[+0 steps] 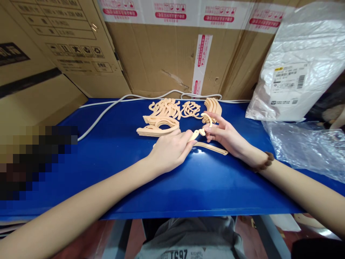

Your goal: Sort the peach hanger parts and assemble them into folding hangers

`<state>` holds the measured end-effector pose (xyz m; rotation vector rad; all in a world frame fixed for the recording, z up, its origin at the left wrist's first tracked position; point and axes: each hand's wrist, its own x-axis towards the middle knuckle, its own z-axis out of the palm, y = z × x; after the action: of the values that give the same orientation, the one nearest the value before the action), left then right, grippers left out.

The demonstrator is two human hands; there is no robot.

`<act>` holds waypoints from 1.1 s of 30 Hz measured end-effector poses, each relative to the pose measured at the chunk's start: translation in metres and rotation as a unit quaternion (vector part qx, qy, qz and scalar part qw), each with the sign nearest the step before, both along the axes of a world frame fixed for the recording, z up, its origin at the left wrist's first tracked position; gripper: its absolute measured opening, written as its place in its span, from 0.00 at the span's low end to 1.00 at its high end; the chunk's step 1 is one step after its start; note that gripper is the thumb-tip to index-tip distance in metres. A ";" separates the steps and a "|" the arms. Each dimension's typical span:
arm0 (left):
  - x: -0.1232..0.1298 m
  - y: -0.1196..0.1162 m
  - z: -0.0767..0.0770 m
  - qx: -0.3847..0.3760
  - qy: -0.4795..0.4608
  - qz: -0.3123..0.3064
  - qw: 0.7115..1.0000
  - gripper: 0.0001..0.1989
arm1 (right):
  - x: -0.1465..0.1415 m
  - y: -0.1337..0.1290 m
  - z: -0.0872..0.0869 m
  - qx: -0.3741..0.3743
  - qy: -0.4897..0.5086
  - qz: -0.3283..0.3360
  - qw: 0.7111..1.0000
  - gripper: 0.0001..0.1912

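Note:
My left hand (171, 149) is closed around a beige plastic hanger arm (193, 136), whose holed end sticks out past the thumb. In my right hand (226, 136) a beige hanger hook (208, 117) is pinched, its curve upward and its round base close to the arm's end. I cannot tell whether the two parts touch. Beneath my hands a long slim beige piece (212, 147) lies on the blue table (188, 194). Just behind them are a pile of loose hooks (191, 109), a heap of curved pieces (165, 108) and a stack of hanger arms (157, 131).
More curved arms (214, 105) are stacked behind my right hand. A white cable (107, 102) runs along the table's back, before large cardboard boxes (161, 54). At the right stand a white mailing bag (291, 72) and crumpled clear plastic (307, 144). Pixel blocks hide the left side.

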<state>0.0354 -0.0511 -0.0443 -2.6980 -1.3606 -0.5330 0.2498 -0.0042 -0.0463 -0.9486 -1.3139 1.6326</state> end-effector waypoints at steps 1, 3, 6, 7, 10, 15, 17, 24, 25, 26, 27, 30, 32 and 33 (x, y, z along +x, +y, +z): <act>0.000 0.001 -0.001 0.007 -0.007 -0.003 1.000 0.16 | 0.000 0.000 0.000 0.001 0.000 0.002 1.000 0.38; -0.001 0.002 -0.002 0.016 -0.012 -0.011 1.000 0.17 | 0.000 0.000 0.000 0.002 0.003 0.006 1.000 0.37; -0.001 0.002 -0.003 0.025 -0.011 -0.026 0.999 0.17 | 0.001 0.001 -0.001 -0.002 0.012 0.005 1.000 0.36; -0.001 0.002 -0.003 0.029 -0.011 -0.031 0.999 0.17 | 0.001 0.001 -0.001 -0.004 0.014 0.006 1.000 0.36; 0.000 0.000 -0.004 0.048 -0.013 -0.044 0.998 0.18 | 0.002 0.002 -0.002 -0.011 0.016 0.029 0.999 0.34; 0.001 -0.003 -0.004 0.081 -0.003 -0.056 0.995 0.20 | 0.004 0.003 -0.002 -0.019 0.013 0.070 0.997 0.32; 0.001 -0.003 -0.004 0.096 0.006 -0.065 0.993 0.19 | 0.005 0.003 -0.001 -0.019 0.007 0.084 0.996 0.33; 0.000 -0.001 -0.008 0.145 0.038 -0.081 0.985 0.18 | 0.010 0.003 0.001 0.064 -0.044 0.102 0.992 0.34; -0.001 -0.001 -0.009 0.145 0.043 -0.082 0.985 0.18 | 0.010 0.003 0.002 0.072 -0.055 0.099 0.991 0.34; 0.000 -0.001 -0.010 0.145 0.047 -0.082 0.985 0.18 | 0.011 0.002 0.003 0.079 -0.064 0.096 0.990 0.34; 0.000 -0.001 -0.011 0.145 0.050 -0.082 0.985 0.18 | 0.010 0.002 0.005 0.086 -0.072 0.092 0.989 0.34; 0.001 -0.001 -0.011 0.141 0.059 -0.081 0.985 0.18 | 0.009 -0.001 0.010 0.114 -0.094 0.081 0.986 0.33; 0.001 -0.001 -0.011 0.137 0.066 -0.080 0.985 0.18 | 0.008 -0.002 0.013 0.130 -0.105 0.079 0.983 0.32; 0.001 -0.001 -0.011 0.136 0.070 -0.079 0.985 0.18 | 0.007 -0.002 0.014 0.136 -0.108 0.080 0.982 0.32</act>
<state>0.0368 -0.0520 -0.0554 -2.5754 -0.9687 -0.4899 0.2571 -0.0066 -0.0323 -0.8883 -1.7509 1.4477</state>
